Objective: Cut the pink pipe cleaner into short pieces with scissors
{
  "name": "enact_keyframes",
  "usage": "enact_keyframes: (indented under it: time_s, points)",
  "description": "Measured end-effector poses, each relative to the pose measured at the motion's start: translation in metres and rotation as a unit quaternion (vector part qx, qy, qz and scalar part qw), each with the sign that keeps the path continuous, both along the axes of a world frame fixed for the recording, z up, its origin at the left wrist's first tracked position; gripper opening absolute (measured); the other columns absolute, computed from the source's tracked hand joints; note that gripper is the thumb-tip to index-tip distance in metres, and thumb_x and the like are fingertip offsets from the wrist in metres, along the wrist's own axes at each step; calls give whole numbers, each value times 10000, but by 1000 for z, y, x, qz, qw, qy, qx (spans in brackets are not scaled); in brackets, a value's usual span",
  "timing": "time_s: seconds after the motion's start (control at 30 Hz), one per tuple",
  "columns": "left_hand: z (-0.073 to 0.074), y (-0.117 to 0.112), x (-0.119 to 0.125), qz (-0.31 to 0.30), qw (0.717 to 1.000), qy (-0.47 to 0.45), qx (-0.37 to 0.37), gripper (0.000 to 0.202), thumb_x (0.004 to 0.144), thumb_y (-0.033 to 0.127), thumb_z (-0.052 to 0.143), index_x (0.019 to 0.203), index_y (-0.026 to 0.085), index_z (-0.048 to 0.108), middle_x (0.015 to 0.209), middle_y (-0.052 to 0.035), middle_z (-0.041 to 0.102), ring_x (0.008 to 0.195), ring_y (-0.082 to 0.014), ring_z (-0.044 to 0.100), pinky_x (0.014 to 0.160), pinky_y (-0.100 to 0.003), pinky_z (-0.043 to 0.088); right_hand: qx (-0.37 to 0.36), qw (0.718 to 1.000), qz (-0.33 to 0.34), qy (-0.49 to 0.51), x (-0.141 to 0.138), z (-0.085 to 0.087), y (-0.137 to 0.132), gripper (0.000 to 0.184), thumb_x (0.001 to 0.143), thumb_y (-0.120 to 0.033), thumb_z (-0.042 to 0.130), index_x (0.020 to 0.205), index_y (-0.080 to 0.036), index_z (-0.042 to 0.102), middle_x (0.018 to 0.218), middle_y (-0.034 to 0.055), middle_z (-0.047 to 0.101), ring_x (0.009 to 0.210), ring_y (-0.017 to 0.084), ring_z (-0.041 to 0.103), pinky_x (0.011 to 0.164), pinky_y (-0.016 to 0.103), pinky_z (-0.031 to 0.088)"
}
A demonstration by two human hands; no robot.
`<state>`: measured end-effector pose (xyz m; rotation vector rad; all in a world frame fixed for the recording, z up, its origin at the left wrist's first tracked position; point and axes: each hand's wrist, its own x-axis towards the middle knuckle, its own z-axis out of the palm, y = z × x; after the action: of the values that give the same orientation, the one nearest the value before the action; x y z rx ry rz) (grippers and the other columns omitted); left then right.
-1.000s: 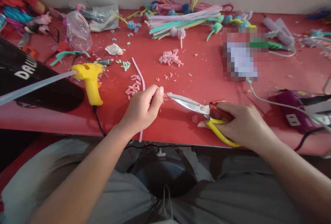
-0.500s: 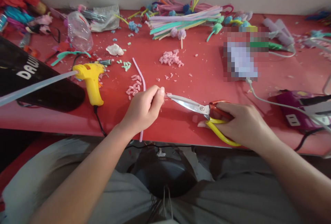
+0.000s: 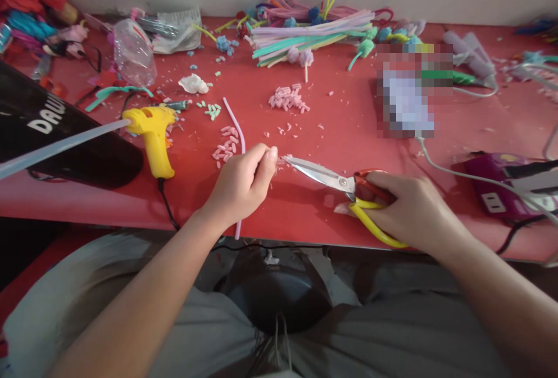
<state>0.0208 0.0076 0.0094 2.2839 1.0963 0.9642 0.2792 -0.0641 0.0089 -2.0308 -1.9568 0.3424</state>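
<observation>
My left hand (image 3: 244, 183) is closed in a pinch, thumb pressed on the fingers; what it holds is hidden. Just off its fingertips lie tiny pink clippings (image 3: 283, 160). A lilac-pink pipe cleaner (image 3: 235, 119) passes behind this hand, its lower end hanging at the table's front edge. My right hand (image 3: 410, 209) grips scissors (image 3: 318, 173) with one red and one yellow handle. Their blades look closed, and the tips point at the left fingertips, a small gap away. Short pink pipe-cleaner pieces (image 3: 225, 145) lie left of the left hand, and another pink pile (image 3: 288, 99) lies farther back.
On the left are a yellow glue gun (image 3: 154, 139) with a long glue stick and a black cylinder (image 3: 78, 134). Pipe cleaners (image 3: 309, 38) are bundled at the back. A blurred-out device (image 3: 407, 102) with a cable and a purple power box (image 3: 492, 189) lie right.
The scissors and my right hand have shifted slightly right, drawing the blade tips away from the left fingertips. My left hand has stayed in place.
</observation>
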Motion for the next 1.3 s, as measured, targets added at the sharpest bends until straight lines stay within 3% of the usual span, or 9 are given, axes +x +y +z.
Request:
enact_keyframes:
  time_s: [0.33,0.57,0.8,1.17,1.3]
  points:
    - [-1,0,-1,4,1000,0,-3,321,1023,285,387,714,201,396,577,42,415,505,-87,413,522,-248,323,5,1000,-15,8,-3,1,1,702,618,-878,545,562,-214,322,544,-54,295,560,115,235,458,238,237]
    - [-2,1,-3,15,1000,-19,-4,246,1012,303,444,794,197,488,601,38,480,523,-83,449,532,-226,354,-60,997,-37,20,3,-1,-1,621,618,-806,633,640,-218,436,581,-66,290,601,128,196,452,223,255]
    - [-5,2,-3,24,1000,-19,6,246,1012,316,440,803,199,496,615,27,490,539,-95,457,539,-234,372,-65,998,-20,6,-1,4,1,679,619,-806,628,604,-222,281,568,-71,241,601,133,181,455,234,229]
    - [-5,1,-1,24,999,-17,-13,254,1014,331,432,806,201,501,609,29,491,536,-95,457,542,-235,382,-56,997,-28,40,-3,6,3,710,597,-876,571,577,-222,297,576,-46,242,595,135,211,463,267,232]
    - [0,-1,-7,50,998,-29,-10,283,1010,364,433,809,196,543,635,11,542,574,-105,505,551,-232,405,-53,996,-34,65,-1,4,3,684,608,-870,577,572,-222,360,566,-35,266,580,133,234,459,276,235]
